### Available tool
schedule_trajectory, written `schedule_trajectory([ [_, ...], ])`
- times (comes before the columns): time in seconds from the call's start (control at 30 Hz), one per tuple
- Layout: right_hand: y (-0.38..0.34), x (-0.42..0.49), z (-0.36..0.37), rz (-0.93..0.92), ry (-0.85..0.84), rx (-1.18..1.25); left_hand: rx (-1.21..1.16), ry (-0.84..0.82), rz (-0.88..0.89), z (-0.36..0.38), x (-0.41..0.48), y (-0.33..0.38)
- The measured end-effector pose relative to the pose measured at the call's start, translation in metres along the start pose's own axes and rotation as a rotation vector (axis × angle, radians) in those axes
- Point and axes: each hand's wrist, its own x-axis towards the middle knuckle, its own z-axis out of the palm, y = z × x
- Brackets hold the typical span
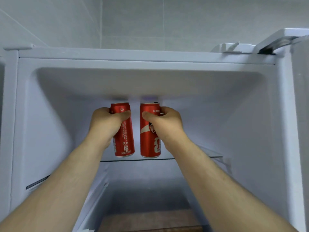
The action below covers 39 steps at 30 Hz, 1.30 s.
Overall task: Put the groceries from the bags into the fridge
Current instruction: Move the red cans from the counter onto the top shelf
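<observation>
Grips clamped high up: L hand [107,122] round left can [126,141], R hand [166,123] round right can [147,143], seemingly on glass shelf [213,154].

"FIFA WORLD CUP" (sideways) and "汽水" on left can [127,136]

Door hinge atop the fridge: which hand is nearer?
Right. The right hand, gripping the right can, is below and left of the hinge; the left hand, gripping the left can, is farther left.

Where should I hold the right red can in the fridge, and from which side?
Round the upper body of the right can, from the front right, as the right hand holds it: it stands upright, a slim cylinder, with the left can close beside it.
</observation>
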Motion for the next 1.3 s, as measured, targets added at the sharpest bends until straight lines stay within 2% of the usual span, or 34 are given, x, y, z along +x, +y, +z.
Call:
schedule_trajectory([
  [0.5,0.025,0.023,0.047,0.028,-0.100,-0.003,0.139,0.074,-0.011,-0.008,0.039,-0.029],
  [0.73,0.031,0.034,0.057,0.030,-0.170,-0.039,0.295,0.161,0.032,-0.012,0.045,-0.043],
  [1.03,0.039,0.045,0.061,0.052,-0.214,-0.127,0.368,0.129,0.028,-0.019,0.039,-0.048],
  [1.2,0.035,0.046,0.041,0.224,-0.404,-0.393,0.608,-0.005,-0.114,-0.031,0.031,-0.056],
  [1.3,0.036,0.046,0.039,0.278,-0.443,-0.372,0.639,-0.021,-0.128,-0.028,0.034,-0.058],
])
